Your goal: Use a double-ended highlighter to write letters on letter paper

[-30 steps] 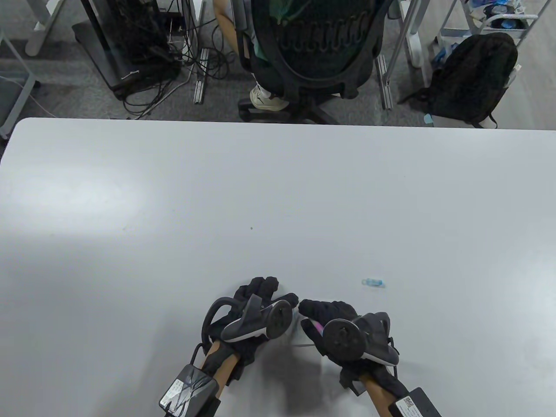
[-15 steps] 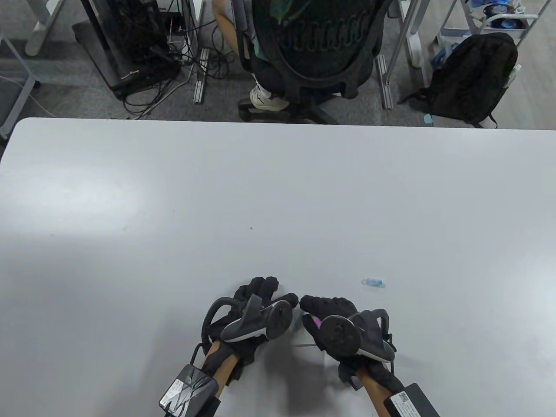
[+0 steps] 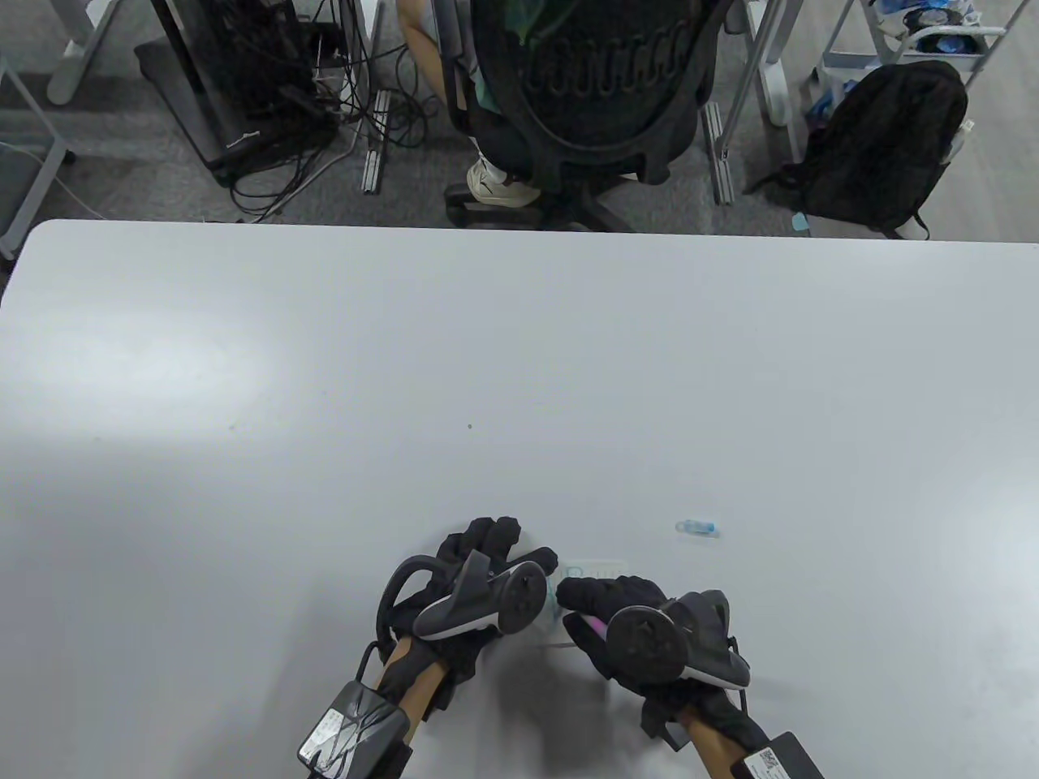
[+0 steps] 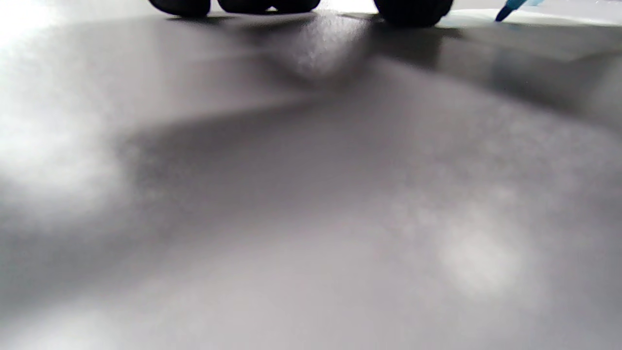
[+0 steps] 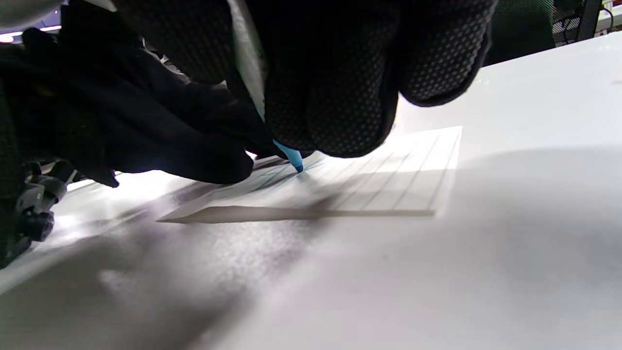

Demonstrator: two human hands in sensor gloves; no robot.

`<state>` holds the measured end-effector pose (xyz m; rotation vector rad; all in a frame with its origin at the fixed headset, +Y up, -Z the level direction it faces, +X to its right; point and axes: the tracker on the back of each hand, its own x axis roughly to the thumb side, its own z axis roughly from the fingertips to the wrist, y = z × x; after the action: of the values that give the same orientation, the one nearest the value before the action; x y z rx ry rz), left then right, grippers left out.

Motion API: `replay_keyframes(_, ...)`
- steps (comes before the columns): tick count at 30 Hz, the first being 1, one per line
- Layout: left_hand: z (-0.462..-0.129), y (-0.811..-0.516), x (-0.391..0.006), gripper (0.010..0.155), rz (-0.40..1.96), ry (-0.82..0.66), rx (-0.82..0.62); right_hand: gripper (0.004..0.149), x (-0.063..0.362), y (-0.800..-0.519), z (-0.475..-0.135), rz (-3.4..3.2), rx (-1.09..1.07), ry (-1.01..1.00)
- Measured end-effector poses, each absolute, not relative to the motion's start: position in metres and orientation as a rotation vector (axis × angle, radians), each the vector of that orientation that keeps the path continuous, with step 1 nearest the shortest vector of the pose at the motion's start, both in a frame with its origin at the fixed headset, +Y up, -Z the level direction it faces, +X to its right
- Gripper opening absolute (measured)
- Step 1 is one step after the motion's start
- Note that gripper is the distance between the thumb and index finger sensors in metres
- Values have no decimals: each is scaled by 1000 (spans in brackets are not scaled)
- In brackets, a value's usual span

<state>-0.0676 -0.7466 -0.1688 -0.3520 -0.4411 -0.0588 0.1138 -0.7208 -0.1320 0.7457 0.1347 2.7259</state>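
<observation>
Right hand [image 3: 625,621] has its fingers curled round the double-ended highlighter [image 5: 290,154], blue tip down on the lined letter paper [image 5: 413,170], pink end poking out behind the knuckles in the table view. Paper lies flat on the white table [image 3: 519,365] at the near edge, mostly under and between both hands. Left hand [image 3: 479,568] rests just beside it, fingertips [image 4: 413,9] pressing down at the sheet's edge, holding nothing; the blue cap [image 3: 698,527] lies apart to the right.

Your writing hand has slid back

Your right hand [image 3: 621,621] moved toward you and slightly right, uncovering the letter paper's [image 3: 601,565] far edge beyond its fingers [image 3: 580,591].
</observation>
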Motion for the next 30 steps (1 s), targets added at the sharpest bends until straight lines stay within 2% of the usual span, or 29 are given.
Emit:
replay_keyframes(4,-169,-747,-68,53,-58,-440,-353,48,119,-718,-130,2780,731,96)
replay_keyframes(19,-168,-746,-66,53,-78,-445,-347,47,112,-717,-117,2704,857,180)
replay_keyframes(24,-167,-746,-66,53,-85,-449,-344,49,127,-714,-127,2772,675,-3)
replay_keyframes(30,-167,-745,-65,54,-107,-457,-344,49,133,-717,-135,2849,606,-12)
